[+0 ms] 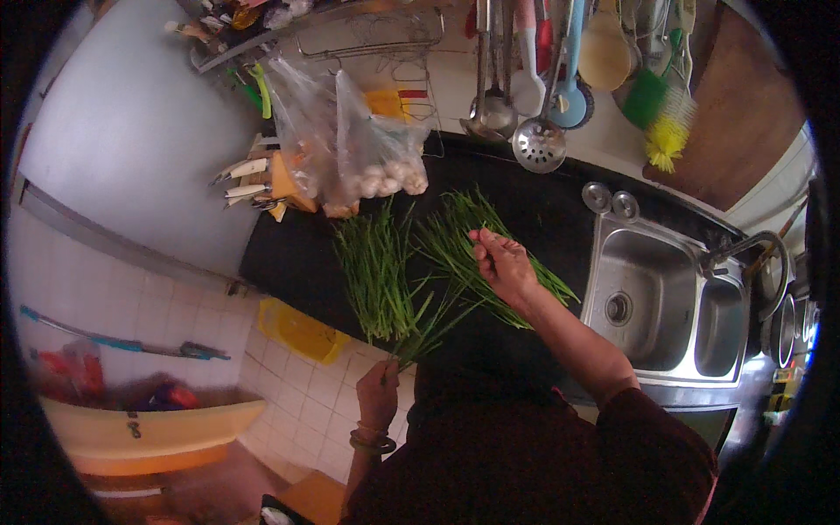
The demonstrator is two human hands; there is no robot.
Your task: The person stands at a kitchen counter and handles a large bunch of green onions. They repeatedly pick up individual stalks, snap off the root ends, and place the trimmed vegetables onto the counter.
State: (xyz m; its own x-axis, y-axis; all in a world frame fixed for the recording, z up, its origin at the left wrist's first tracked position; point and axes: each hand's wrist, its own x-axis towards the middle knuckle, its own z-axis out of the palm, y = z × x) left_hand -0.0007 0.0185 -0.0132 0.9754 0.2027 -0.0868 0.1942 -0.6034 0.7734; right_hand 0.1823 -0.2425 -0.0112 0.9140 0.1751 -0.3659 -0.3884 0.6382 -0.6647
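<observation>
My left hand, with bangles at its wrist, grips a small bunch of long green stalks that look like garlic chives. These fan out over the front edge of the black countertop. A larger heap of the same stalks lies just beyond. My right hand is over the right-hand heap of stalks, fingers curled and thumb near the fingertips. Whether a stalk is pinched there is too unclear to tell. Part of that heap is hidden under my hand and forearm.
Clear plastic bags, one holding garlic bulbs, hang behind the left heap beside a knife block. A yellow plastic basin sits below the counter's front edge. On the right is a steel double sink; a slotted ladle hangs at the back.
</observation>
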